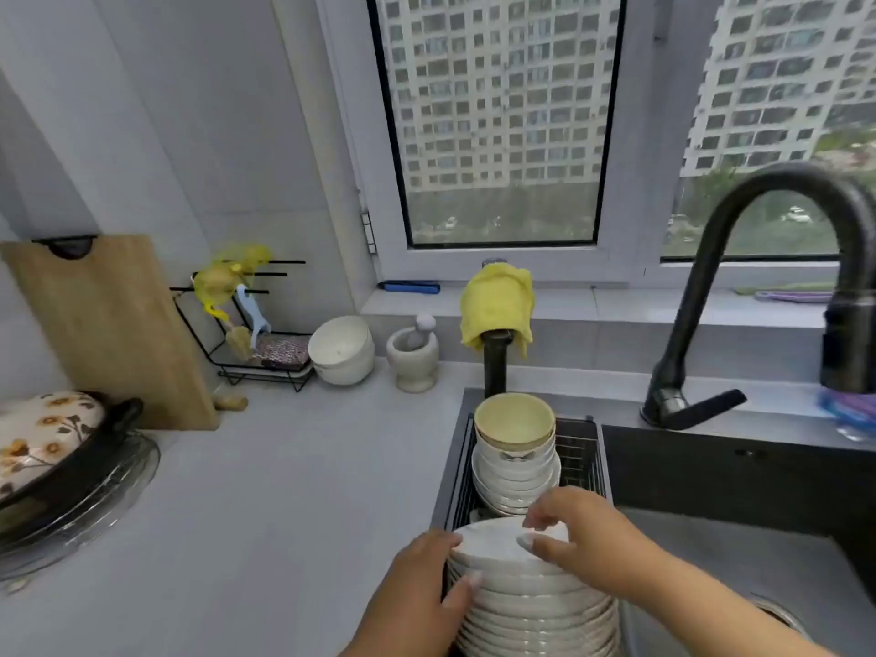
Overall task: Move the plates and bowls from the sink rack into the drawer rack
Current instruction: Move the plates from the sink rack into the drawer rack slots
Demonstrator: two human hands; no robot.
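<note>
Upright in the sink rack [580, 455], behind stacked bowls [514, 455], white plates [531, 590] stood on edge in a row running toward the person, whose left hand [419, 585] and right hand [585, 538] gripped the foremost plate's [493, 538] opposite rims.

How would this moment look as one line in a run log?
step: lifting plates | left hand: grips plate stack | right hand: pinches top plate | bowls: in sink rack

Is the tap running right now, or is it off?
Off, as far as the view shows. No water falls from the black faucet, though its spout end sits at the frame's right edge, and the sink basin below looks dry.
</note>
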